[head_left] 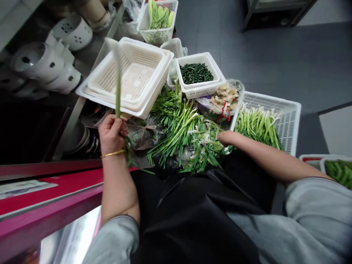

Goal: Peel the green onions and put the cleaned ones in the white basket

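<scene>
My left hand (112, 132) is closed around a green onion (118, 91), which stands upright, its pale upper end smeared by motion and its green leaves hanging below the fist. My right hand (225, 138) reaches down at a heap of onion trimmings (205, 137); its fingers are hidden, so I cannot see whether it holds anything. Between the hands lies a pile of green onions (183, 123), their tops pointing toward me. To the right, a white basket (287, 121) holds more green onions (255, 123) with their white ends away from me.
Stacked white baskets (137, 73) stand beyond my left hand. A smaller basket (214, 75) contains dark green chillies (195, 73). Near it sits a plastic bag (236, 88) of pale trimmings. White perforated pots (46, 66) fill the left shelf; a pink-red edge (55, 190) runs below.
</scene>
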The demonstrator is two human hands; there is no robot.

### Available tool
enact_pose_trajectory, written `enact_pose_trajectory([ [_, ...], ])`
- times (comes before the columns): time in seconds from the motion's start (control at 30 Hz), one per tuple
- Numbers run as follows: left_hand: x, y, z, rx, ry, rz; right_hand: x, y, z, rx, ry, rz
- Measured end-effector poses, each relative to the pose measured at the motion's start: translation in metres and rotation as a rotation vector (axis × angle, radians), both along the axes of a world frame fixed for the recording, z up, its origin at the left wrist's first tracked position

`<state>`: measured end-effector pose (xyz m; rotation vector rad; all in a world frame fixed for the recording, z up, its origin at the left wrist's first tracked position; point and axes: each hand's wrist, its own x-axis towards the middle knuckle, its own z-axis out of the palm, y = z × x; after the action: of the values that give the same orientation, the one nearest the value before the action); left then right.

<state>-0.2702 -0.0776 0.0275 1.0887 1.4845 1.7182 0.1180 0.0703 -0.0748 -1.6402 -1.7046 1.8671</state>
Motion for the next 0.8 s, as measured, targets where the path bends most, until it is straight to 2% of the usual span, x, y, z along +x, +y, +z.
enact_pose_trajectory([
  [0.03, 0.005, 0.002, -0.007, 0.017, -0.062, 0.018, -0.017, 0.008, -0.017, 0.026, -0.031, 0.009],
  [0.07, 0.011, 0.004, -0.016, -0.010, -0.120, 0.018, -0.036, 0.018, -0.033, 0.014, -0.057, 0.073],
  [0.17, 0.023, 0.013, -0.047, -0.233, -0.262, -0.046, -0.098, 0.049, -0.077, 0.037, -0.217, 0.161],
  [0.27, 0.021, 0.026, -0.071, -0.372, -0.391, -0.098, -0.149, 0.067, -0.125, 0.058, -0.414, 0.156],
  [0.37, 0.013, 0.039, -0.085, -0.459, -0.453, -0.131, -0.180, 0.069, -0.169, 0.013, -0.489, 0.141],
  [0.43, 0.011, 0.044, -0.092, -0.545, -0.455, -0.175, -0.189, 0.066, -0.186, -0.014, -0.496, 0.134],
  [0.53, 0.015, 0.049, -0.106, -0.661, -0.408, -0.222, -0.183, 0.063, -0.187, -0.034, -0.462, 0.134],
  [0.67, 0.039, 0.055, -0.132, -0.789, -0.268, -0.254, -0.150, 0.050, -0.159, 0.030, -0.429, 0.138],
  [0.8, 0.083, 0.056, -0.157, -0.921, -0.233, -0.309, -0.121, 0.020, -0.132, 0.295, -0.502, 0.068],
])
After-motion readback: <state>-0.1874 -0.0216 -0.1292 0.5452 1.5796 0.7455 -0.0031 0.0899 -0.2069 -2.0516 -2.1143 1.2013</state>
